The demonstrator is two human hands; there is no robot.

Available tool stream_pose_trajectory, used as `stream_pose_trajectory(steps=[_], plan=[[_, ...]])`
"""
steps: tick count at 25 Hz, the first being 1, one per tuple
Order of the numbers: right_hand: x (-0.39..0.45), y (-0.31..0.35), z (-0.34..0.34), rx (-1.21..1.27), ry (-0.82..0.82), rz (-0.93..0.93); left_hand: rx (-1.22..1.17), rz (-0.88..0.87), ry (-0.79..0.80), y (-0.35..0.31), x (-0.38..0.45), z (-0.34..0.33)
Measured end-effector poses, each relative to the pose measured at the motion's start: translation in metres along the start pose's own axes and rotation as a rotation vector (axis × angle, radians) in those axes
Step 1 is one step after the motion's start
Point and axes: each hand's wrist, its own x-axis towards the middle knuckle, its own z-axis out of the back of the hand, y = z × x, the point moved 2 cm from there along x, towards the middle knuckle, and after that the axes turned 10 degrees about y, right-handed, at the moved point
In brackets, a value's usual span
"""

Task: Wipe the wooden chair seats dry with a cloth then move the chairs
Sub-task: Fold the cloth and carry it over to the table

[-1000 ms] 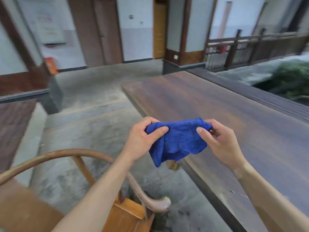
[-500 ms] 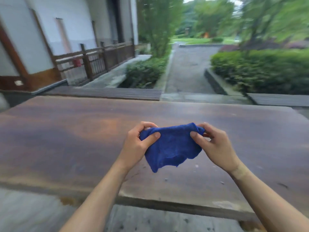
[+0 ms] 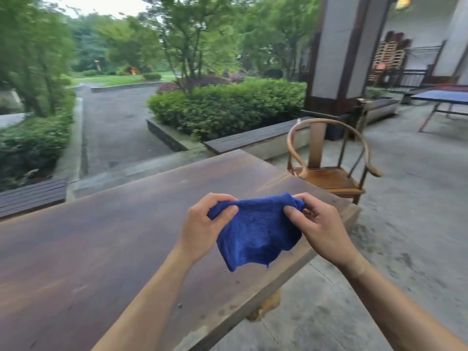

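Observation:
A blue cloth (image 3: 255, 231) hangs between both hands above the right end of a long dark wooden table (image 3: 101, 249). My left hand (image 3: 202, 229) pinches its left top corner and my right hand (image 3: 321, 226) pinches its right top corner. A wooden round-backed chair (image 3: 331, 181) stands on the floor past the table's far right corner, well beyond the hands, with its seat facing me.
Dark slatted benches (image 3: 255, 138) run along the terrace edge behind the table. A pillar (image 3: 339, 51) rises behind the chair. A blue ping-pong table (image 3: 443, 97) stands at the far right on the concrete floor (image 3: 410, 224). Hedges and a path lie beyond.
The view has swung to the right, from the building and the near chair to the garden and the far chair. Both hands have kept hold of the cloth in front of me.

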Motion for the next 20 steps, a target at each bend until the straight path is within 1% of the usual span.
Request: stream_pose_trajectory(steps=[3, 5, 9, 14, 20], plan=[[0.001, -0.028, 0.047, 0.01, -0.105, -0.054, -0.038, -0.056, 0.11, 0.002, 0.047, -0.048], [0.007, -0.043, 0.067, 0.007, -0.16, -0.087, -0.062, -0.082, 0.166, 0.008, 0.077, -0.07], [0.029, -0.072, 0.09, -0.023, -0.239, -0.131, -0.109, -0.122, 0.216, 0.031, 0.13, -0.1], [0.083, -0.113, 0.101, -0.071, -0.314, -0.157, -0.152, -0.14, 0.269, 0.068, 0.203, -0.111], [0.151, -0.148, 0.11, -0.137, -0.373, -0.235, -0.198, -0.153, 0.304, 0.109, 0.288, -0.117]])
